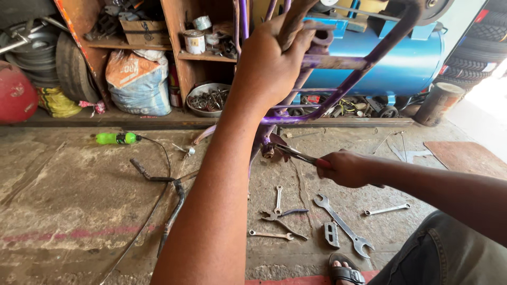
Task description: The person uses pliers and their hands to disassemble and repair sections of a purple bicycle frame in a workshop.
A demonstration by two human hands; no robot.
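Red and rounded, a tank [16, 92] sits at the far left beside stacked tyres [37, 53], and next to them a wooden shelf [174, 53] holds a bulging sack [138, 79], tins and a metal bowl of small parts [208, 98]. On the rough, stained concrete floor [63, 200] lie a green plastic bottle [116, 138] and bent black handlebars [169, 195] with a thin cable trailing from them, already apart from the bike. Toward the middle, the left hand [269, 63] is clenched around the top of a purple bicycle frame [338, 92], whose painted tubes look scuffed and rusty, holding it upright off the ground. At the frame's lowest joint, pliers [296, 154] bite on a small fitting; the right hand [346, 168] grips their red handles tight. Judging by this, the frame is largely stripped and the work at that bottom joint is not finished. Below the hands lie flat steel spanners [343, 224], a second pair of pliers [282, 216] and a grey pedal [331, 235]. Behind stands a smooth blue cylinder tank [412, 58], and at the lower right a sandalled foot [343, 272] shows.
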